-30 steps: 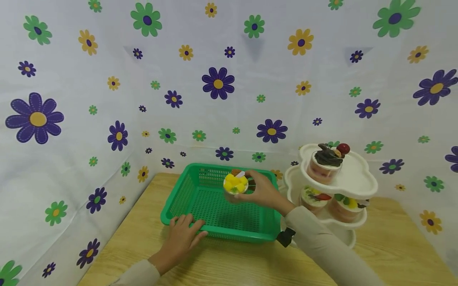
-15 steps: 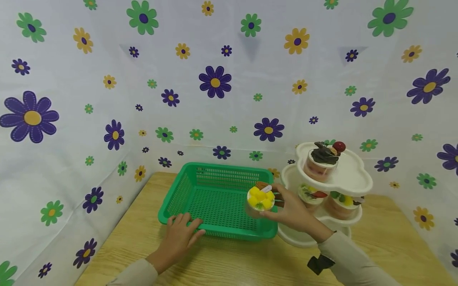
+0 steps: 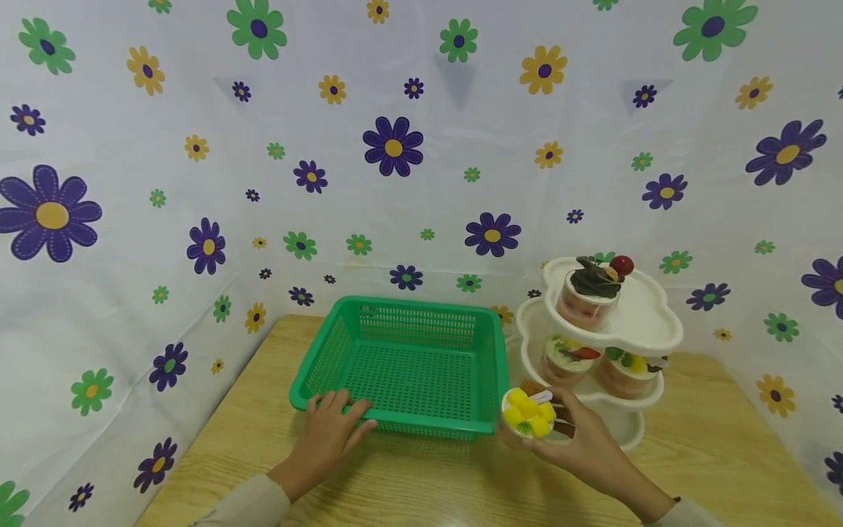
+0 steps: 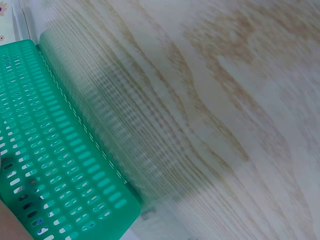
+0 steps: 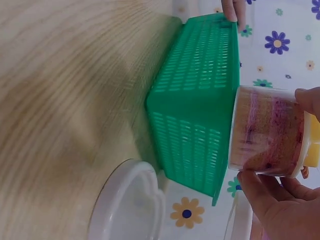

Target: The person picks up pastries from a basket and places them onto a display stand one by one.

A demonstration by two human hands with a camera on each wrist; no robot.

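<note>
My right hand (image 3: 586, 443) holds a clear dessert cup (image 5: 267, 132) by its sides, thumb and fingers on opposite sides. The cup shows layered cake and is topped with yellow fruit cubes (image 3: 527, 413), a small white tag and a brown biscuit. It hangs just off the right front corner of the green plastic basket (image 3: 395, 423), in front of the tiered stand. With its fingers over the front rim and thumb outside, my left hand (image 3: 332, 428) grips the basket. Nothing lies inside the basket. The left wrist view shows mainly its perforated wall (image 4: 60, 150).
A white tiered stand (image 3: 648, 315) stands right of the basket. Its top tier bears a chocolate-topped dessert cup (image 3: 586, 307) with a cherry; two fruit-topped cups (image 3: 568, 362) sit on the middle tier. Behind the wooden table (image 3: 395, 490) hangs a flowered white cloth (image 3: 435, 197).
My right hand has carried the dessert cup from over the basket, rightward and toward me, past the basket's right rim. The left hand has stayed at the front rim.
</note>
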